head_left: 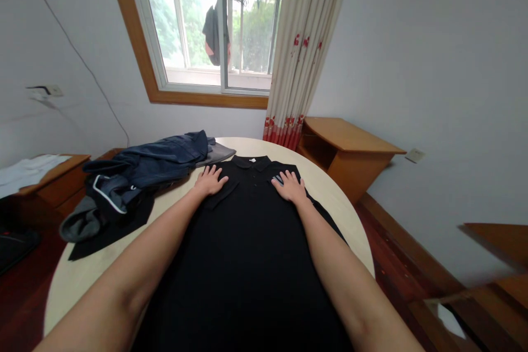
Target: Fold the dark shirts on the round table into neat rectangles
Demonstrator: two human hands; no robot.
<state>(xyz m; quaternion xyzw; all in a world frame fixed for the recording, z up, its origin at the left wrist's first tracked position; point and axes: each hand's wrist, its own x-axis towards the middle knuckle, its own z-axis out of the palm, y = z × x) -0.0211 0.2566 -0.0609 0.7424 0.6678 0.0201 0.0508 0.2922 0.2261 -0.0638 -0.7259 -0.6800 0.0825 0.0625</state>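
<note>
A black polo shirt (251, 247) lies spread out on the round cream table (348, 206), its collar at the far end and a small white label showing at the neck. My left hand (210, 180) rests flat with fingers spread on the shirt's left shoulder, by a sleeve folded inward. On the opposite shoulder my right hand (290, 187) also lies flat, fingers apart, over a small patch of grey stripes on the chest. Part of the other sleeve shows beside my right forearm. Neither hand grips the cloth.
Dark blue and grey clothes (157, 157) lie heaped at the table's left edge. A wooden cabinet (350, 137) stands behind on the right, beside a patterned curtain (303, 38) and window (247, 27). White papers (31, 173) lie on a wooden desk at left.
</note>
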